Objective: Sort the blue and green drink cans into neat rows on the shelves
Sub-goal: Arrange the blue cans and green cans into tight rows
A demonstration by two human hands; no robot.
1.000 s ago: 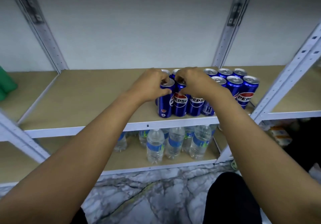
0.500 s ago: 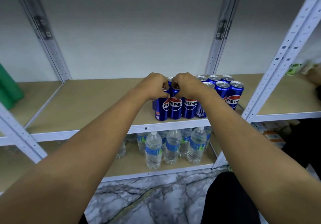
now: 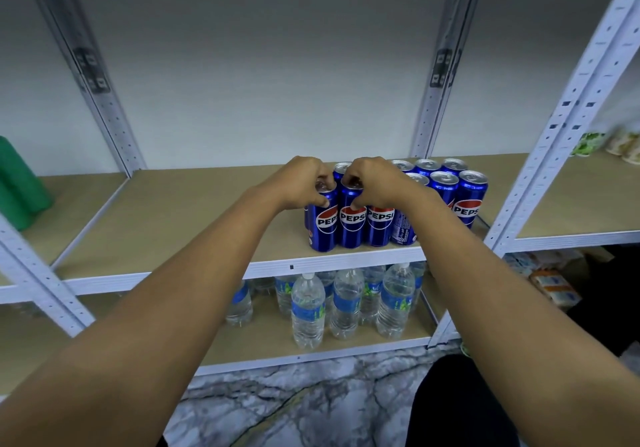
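Both grips are curled over can tops: your left hand (image 3: pixel 302 183) holds the end blue can (image 3: pixel 322 219), your right hand (image 3: pixel 372 183) its neighbour (image 3: pixel 352 219). Nudge both flush with the front row on the shelf (image 3: pixel 173 224), labels outward.

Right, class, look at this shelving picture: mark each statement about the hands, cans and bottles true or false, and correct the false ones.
1. Both hands grip the tops of blue cans. True: the left hand and right hand each hold a blue can.
2. The water bottles stand above the cans. False: they are on the shelf below.
3. The blue cans lie on their sides. False: they stand upright.
4. Green items sit at the far left. True.
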